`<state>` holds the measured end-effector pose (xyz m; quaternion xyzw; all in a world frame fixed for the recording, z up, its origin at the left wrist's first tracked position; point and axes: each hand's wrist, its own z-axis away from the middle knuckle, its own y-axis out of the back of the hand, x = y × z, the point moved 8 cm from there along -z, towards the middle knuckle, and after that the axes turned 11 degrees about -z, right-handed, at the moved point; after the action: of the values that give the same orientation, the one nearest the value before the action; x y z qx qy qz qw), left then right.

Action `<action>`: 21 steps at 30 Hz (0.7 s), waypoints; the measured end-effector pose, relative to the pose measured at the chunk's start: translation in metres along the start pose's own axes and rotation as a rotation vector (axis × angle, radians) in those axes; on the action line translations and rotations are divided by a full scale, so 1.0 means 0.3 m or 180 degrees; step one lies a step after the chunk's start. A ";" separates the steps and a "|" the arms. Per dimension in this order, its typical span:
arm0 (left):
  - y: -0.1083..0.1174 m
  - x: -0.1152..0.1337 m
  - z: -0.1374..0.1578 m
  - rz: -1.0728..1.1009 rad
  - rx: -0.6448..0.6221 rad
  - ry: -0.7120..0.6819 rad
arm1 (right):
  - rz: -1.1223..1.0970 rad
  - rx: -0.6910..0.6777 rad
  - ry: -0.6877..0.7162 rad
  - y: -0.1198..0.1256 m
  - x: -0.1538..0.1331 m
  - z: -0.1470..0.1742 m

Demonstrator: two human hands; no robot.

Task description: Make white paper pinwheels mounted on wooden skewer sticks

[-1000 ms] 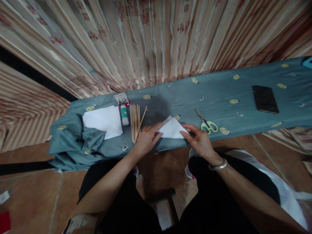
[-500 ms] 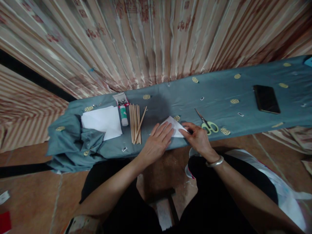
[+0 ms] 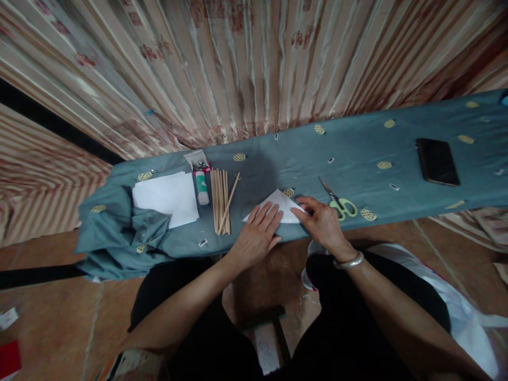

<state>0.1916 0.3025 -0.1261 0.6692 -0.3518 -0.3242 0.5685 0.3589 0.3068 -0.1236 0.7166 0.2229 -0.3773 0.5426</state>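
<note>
A sheet of white paper (image 3: 281,203), folded into a triangle, lies at the front edge of the cloth-covered table (image 3: 278,159). Across its left half my left hand (image 3: 257,233) rests flat, fingers stretched out. My right hand (image 3: 321,222) pinches the right corner of the paper between thumb and fingers. Just right of that hand are scissors (image 3: 342,206) with pale green handles. Left of my left hand several thin wooden sticks (image 3: 220,203) lie side by side, one slanting across the others.
A green and white glue stick (image 3: 202,189) stands beside a small open box (image 3: 198,163) of metal bits. Further left lies a stack of white paper (image 3: 166,198) by bunched cloth. A black phone (image 3: 437,162) lies on the right. A curtain (image 3: 246,69) hangs behind the table.
My left hand has slid slightly left and down along the paper, uncovering more of its left corner. My right hand keeps its pinch on the right corner.
</note>
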 end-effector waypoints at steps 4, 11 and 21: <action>-0.002 -0.002 -0.004 0.0008 -0.0029 0.0000 | 0.0013 0.0032 0.0008 -0.002 0.001 -0.003; -0.002 -0.005 -0.007 0.0022 -0.0059 0.0019 | 0.0088 0.0072 0.0083 -0.003 -0.001 -0.004; -0.017 -0.003 -0.006 0.0030 -0.0133 0.0003 | 0.0593 0.0098 0.0694 -0.006 -0.052 0.015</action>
<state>0.1931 0.3047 -0.1309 0.6557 -0.3479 -0.3285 0.5841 0.3467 0.3044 -0.1130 0.7792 0.2071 -0.2487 0.5368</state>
